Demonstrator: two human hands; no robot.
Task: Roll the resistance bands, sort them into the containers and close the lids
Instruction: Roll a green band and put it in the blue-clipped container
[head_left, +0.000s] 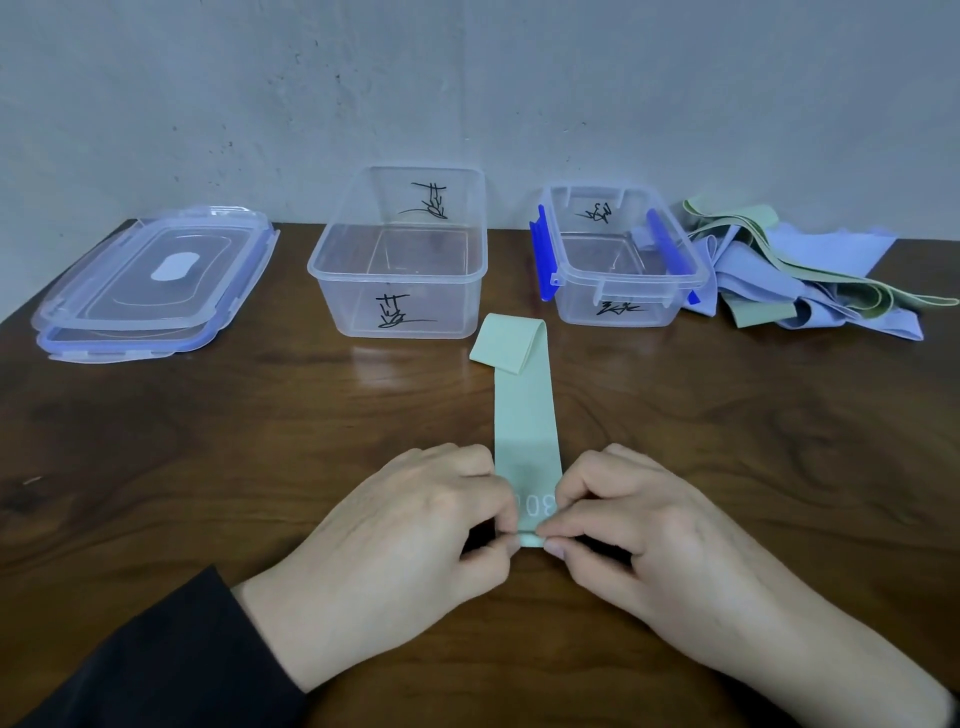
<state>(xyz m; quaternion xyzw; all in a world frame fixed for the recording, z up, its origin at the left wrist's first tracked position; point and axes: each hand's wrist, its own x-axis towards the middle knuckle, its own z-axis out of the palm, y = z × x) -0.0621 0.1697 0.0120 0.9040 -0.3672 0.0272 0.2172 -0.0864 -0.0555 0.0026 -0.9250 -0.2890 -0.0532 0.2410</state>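
A pale green resistance band (524, 410) lies flat on the wooden table (208, 441), running away from me, its far end folded over. My left hand (400, 540) and my right hand (634, 535) pinch its near end from either side, where a small fold has formed. Behind it stand two clear containers with black handwriting: a larger one (400, 260) in the middle and a smaller one (621, 260) with blue clips to its right. Both are open and look empty.
Two clear lids (150, 283) with blue rims are stacked at the left of the table. A loose heap of green and light blue bands (800, 270) lies at the far right. A grey wall stands right behind the table.
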